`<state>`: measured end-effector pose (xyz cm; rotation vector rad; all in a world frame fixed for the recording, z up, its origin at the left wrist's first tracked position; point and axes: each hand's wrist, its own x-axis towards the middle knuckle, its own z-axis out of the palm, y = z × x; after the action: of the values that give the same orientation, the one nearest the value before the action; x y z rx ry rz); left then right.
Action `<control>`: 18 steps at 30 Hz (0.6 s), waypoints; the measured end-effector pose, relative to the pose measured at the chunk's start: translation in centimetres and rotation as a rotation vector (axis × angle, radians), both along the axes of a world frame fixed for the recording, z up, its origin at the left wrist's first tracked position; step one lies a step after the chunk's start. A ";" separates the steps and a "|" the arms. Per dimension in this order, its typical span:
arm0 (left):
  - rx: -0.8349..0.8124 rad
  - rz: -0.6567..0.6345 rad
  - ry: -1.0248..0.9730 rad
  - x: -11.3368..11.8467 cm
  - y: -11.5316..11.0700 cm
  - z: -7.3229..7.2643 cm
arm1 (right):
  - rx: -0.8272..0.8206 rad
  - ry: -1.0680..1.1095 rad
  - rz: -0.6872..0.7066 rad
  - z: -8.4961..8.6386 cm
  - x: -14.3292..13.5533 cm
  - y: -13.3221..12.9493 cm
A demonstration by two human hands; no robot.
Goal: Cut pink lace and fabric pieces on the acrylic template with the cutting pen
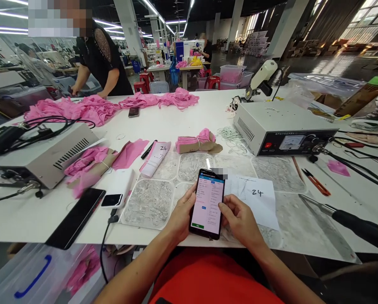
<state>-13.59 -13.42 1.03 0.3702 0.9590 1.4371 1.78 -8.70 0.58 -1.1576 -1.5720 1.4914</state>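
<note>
A smartphone [207,207] with a lit screen of text and a green button stands tilted up at the table's front edge. My left hand [184,215] grips its left side, fingers mostly hidden behind it. At its right edge is my right hand [241,219], thumb against the side and fingers curled. A white sheet marked "24" [261,204] lies behind my right hand on grey translucent mats [149,204]. Beyond the phone rests a tied bundle of pink fabric pieces [191,143]. A smaller folded paper marked "24" [157,158] is beside a black marker [148,149].
Grey power boxes stand left [38,158] and right [280,126]. A black phone [76,217], a white power bank [123,188], orange snips [317,182] and a black-handled tool [360,228] surround the mats. A person [101,63] stands behind piled pink fabric [77,109].
</note>
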 end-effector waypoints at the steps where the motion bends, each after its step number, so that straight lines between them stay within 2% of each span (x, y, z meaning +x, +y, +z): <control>1: 0.000 0.008 -0.001 0.0 0.0 0.0 | -0.011 0.007 0.002 0.0 0.0 0.1; 5: 0.007 0.017 -0.020 -0.1 0.1 -0.1 | -0.034 0.041 0.050 0.0 0.4 0.4; 11: 0.038 0.039 -0.036 -0.2 0.4 -0.2 | -0.056 0.142 0.219 -0.3 1.1 0.0; 18: 0.050 0.018 -0.008 -0.2 0.6 -0.6 | -0.047 0.156 0.222 -0.3 1.0 -0.3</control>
<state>-13.81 -12.85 0.47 0.3935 0.9226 1.4799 2.77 -8.97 0.26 -0.8908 -1.6053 1.7262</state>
